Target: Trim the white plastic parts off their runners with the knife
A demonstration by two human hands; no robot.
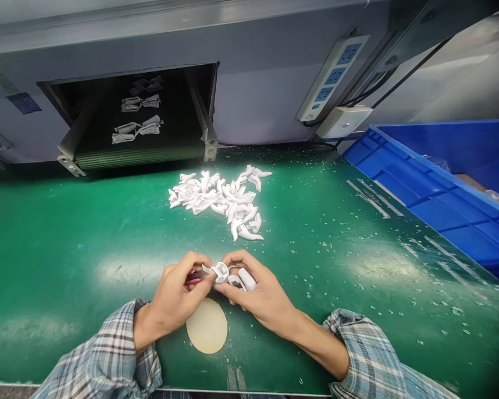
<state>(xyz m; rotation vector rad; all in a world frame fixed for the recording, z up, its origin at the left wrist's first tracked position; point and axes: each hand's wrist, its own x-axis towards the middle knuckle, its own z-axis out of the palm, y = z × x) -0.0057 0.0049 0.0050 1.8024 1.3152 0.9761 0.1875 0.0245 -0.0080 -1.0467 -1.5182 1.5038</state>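
My left hand point(181, 293) is closed around a small knife point(194, 276) with a pink edge showing at its handle, and a pale blade-like tip sticks out towards the right. My right hand point(260, 288) grips white moulded plastic parts point(222, 271), one of them ring-shaped at the fingertips and another lying across the fingers. Both hands meet over the green table, the left fingertips touching the ring-shaped part. Just below them, a round cream disc point(207, 327) lies flat on the tabletop. Farther off sits a loose pile of white curved plastic pieces point(216, 197).
Beyond the pile, a dark conveyor belt point(141, 158) comes out of a machine opening, carrying clusters of white parts point(138, 129). A blue crate point(436, 194) stands at the right. A power strip point(332, 77) is mounted on the machine. Small white scraps dot the green table point(316, 343).
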